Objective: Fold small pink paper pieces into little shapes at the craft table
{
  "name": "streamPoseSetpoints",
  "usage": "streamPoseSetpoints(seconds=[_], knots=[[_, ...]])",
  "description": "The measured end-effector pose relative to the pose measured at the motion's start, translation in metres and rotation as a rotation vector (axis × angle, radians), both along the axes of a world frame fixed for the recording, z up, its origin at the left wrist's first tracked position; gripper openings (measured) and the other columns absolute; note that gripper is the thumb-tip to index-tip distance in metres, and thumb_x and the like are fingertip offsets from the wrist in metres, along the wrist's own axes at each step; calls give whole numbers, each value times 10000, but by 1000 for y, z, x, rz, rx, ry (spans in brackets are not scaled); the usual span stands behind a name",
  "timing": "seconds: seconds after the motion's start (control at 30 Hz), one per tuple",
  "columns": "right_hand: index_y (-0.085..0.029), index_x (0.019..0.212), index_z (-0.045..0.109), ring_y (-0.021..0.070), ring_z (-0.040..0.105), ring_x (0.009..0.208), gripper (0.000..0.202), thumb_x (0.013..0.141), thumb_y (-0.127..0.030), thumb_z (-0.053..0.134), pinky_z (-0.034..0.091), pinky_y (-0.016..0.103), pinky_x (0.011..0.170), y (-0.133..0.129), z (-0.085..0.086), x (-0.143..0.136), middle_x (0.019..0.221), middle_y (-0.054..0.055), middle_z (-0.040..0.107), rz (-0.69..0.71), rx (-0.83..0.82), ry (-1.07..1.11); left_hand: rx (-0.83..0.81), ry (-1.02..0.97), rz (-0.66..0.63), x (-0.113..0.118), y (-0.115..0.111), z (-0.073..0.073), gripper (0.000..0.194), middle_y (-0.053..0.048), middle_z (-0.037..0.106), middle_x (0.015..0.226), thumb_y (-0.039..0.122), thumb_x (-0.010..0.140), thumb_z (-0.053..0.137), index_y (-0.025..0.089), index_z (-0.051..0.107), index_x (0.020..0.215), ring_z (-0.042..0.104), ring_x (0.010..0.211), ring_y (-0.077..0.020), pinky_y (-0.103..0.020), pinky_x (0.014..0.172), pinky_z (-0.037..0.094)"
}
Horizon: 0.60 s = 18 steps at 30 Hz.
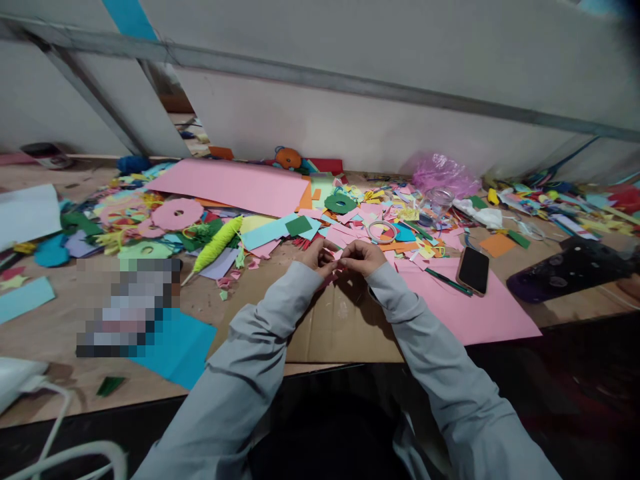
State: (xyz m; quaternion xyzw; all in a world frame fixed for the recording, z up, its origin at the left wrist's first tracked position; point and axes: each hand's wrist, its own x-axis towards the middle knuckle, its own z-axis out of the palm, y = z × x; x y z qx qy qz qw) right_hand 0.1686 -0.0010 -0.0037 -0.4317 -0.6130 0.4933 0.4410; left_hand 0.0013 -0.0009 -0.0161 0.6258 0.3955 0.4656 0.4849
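Note:
My left hand (320, 257) and my right hand (362, 257) meet above a brown cardboard sheet (345, 327), fingertips pinched together. Between them shows a small piece of pink paper (337, 255), partly covered by the fingers; its exact shape I cannot make out. Both hands are closed on it. Just beyond the fingers lie pink paper scraps (345, 233) and a roll of clear tape (381, 231). To the right, a dark green pen (449, 281) and a phone (473, 271) rest on a pink paper sheet (500, 313).
A large pink sheet (230, 185) lies at the back over colourful scraps. Left of the cardboard are a spool of lime yarn (219, 245), blue paper (185, 347) and a blurred-out rectangular object (130, 307). A dark bottle (565, 270) lies at right. White panels (320, 113) rise behind.

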Motion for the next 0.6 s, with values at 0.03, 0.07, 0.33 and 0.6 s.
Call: streamPoseSetpoints(seconds=[0.03, 0.07, 0.33, 0.6], knots=[[-171, 692, 590, 122, 565, 529, 224, 609, -321, 734, 435, 237, 508, 0, 0, 0, 586, -15, 613, 14, -6, 0, 16, 10, 3, 0, -1, 1, 326, 50, 549, 656, 185, 640, 691, 185, 528, 922, 553, 590, -84, -206, 564, 426], [-171, 702, 598, 126, 576, 541, 219, 616, -322, 731, 445, 242, 522, -1, 1, 1, 597, -12, 622, 25, -7, -3, 33, 16, 2, 0, -1, 2, 326, 51, 552, 660, 180, 641, 691, 188, 530, 924, 550, 594, -82, -207, 571, 425], [-175, 709, 630, 120, 556, 572, 209, 640, -347, 728, 443, 247, 554, -5, 12, -1, 624, -11, 631, -84, 55, -37, -119, -69, -64, -4, -1, 7, 326, 13, 627, 663, 336, 676, 721, 165, 539, 886, 602, 582, -111, -236, 560, 473], [-180, 721, 618, 111, 527, 575, 226, 680, -381, 712, 431, 250, 568, -10, 16, -6, 632, -19, 608, -157, 138, -38, -283, -112, -110, -4, -3, 10, 336, 6, 637, 629, 420, 634, 746, 146, 607, 769, 597, 516, -118, -256, 526, 504]])
